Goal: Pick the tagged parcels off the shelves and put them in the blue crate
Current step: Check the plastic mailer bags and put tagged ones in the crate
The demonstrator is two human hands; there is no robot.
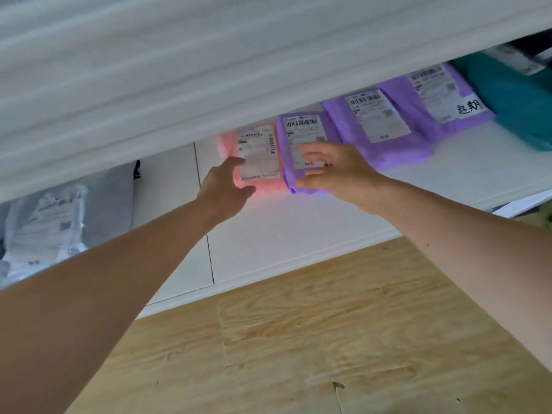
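Two hands out at the white shelf, mid frame. Step in hand, at a guess: picking, w/ nothing lifted yet. On the left of the pair, left hand open, fingers near straight, tips touching the near left edge of the pink parcel, thumb spread below; no grip yet. Just right of it, right hand open too, fingers laid flat over the label of the purple parcel, thumb at the near edge; looks like touching, not pinching. Both parcels flat on the shelf, side by side, touching or almost, can't tell which. Up & to the right, second purple parcel, then third purple parcel w/ black handwriting on its label, then teal parcel at the right edge. At lower left, one white parcel. Across the top of the frame, upper shelf board, hiding the far ends of the bags. Along the bottom, wood floor.

No blue crate in view. Next, prob.: curl fingers & thumb round each bag, slide toward the shelf front, lift clear w/o bumping the board above, then turn & look for the crate. Soft bags, so likely to sag; best to grip near the middle
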